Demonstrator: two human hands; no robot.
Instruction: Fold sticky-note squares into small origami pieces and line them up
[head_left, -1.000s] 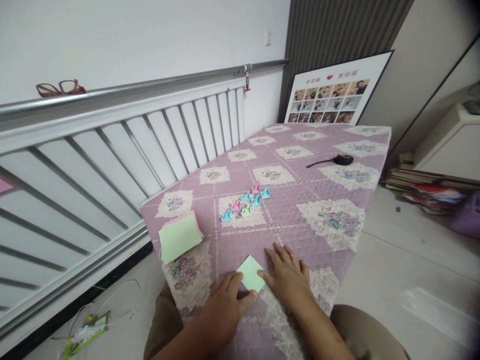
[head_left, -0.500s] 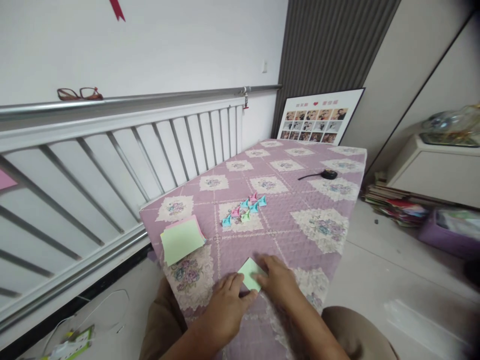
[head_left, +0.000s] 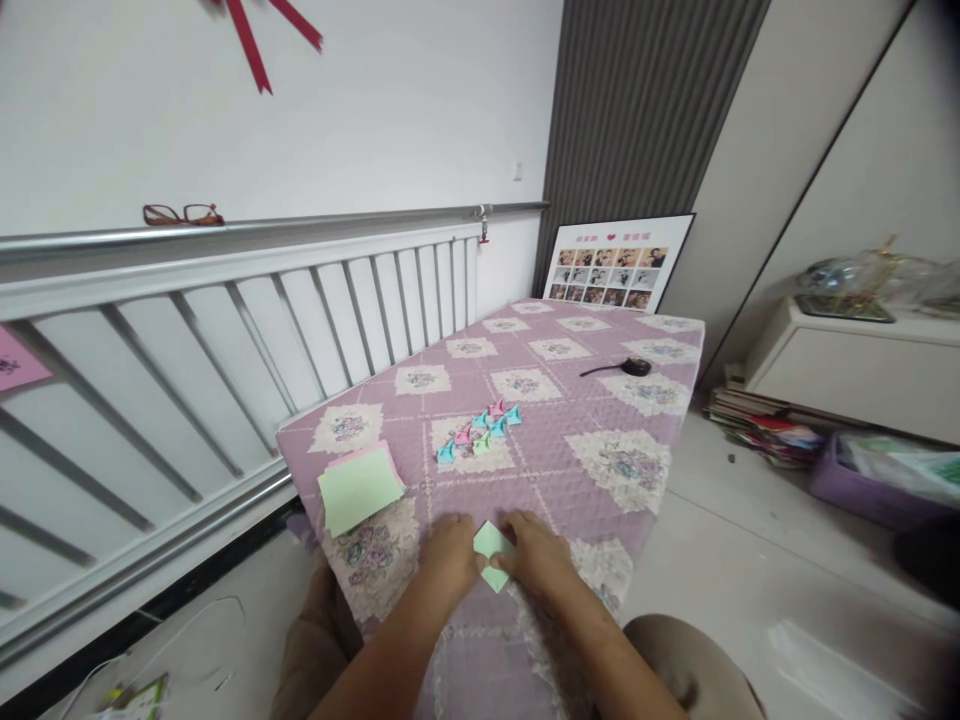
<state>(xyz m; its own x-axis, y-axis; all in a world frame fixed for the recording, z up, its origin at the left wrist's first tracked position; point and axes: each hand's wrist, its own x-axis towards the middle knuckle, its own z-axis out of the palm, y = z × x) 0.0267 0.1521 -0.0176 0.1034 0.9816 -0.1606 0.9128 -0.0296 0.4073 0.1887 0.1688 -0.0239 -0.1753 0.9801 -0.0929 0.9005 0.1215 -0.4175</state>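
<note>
A small light green paper [head_left: 491, 540] lies on the purple floral tablecloth [head_left: 480, 640], a diamond with one corner toward me. My left hand [head_left: 450, 553] grips its left edge, fingers bent, thumb on the paper. On the right side my right hand [head_left: 536, 553] pinches it with thumb and curled fingers. Past the hands sit several small folded paper pieces [head_left: 480, 440] in blue, pink and green. To the left rests a stack of square paper sheets [head_left: 361, 490], green on top.
A black tape measure [head_left: 636, 367] lies at the table's far right. A white radiator [head_left: 300, 320] runs along the left side, with glasses [head_left: 183, 215] on the pipe above. A photo board [head_left: 619, 262] leans behind the table.
The view has tilted up and shifted slightly. My hands now hold the paper from both sides, with fingers more curled, and the paper has turned a little.
</note>
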